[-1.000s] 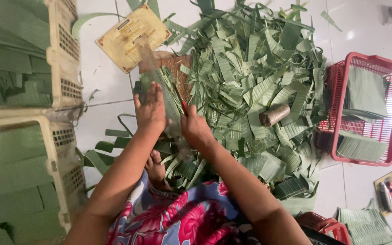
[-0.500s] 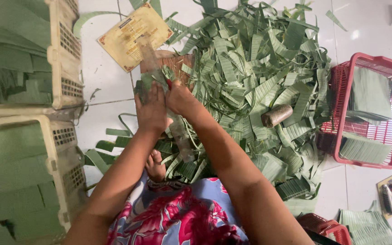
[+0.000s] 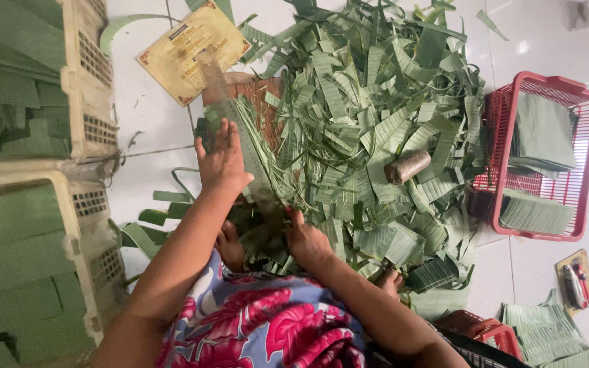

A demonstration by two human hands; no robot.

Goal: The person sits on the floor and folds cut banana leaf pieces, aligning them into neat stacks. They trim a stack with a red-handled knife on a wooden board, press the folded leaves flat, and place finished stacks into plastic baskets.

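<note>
Two hands work the leaf: left hand (image 3: 223,158) spread flat on the ruler (image 3: 236,129), right hand (image 3: 306,238) at five o'clock gripping, likely a knife; press firmly.

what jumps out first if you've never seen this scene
A big heap of cut green leaf strips covers the white floor at the centre, with a small brown roll lying on it. The left hand presses flat on a clear ruler at the heap's left edge, and the right hand sits nearer the person among the leaves. A red basket of stacked leaf pieces stands to the right, and cream crates stand to the left.
</note>
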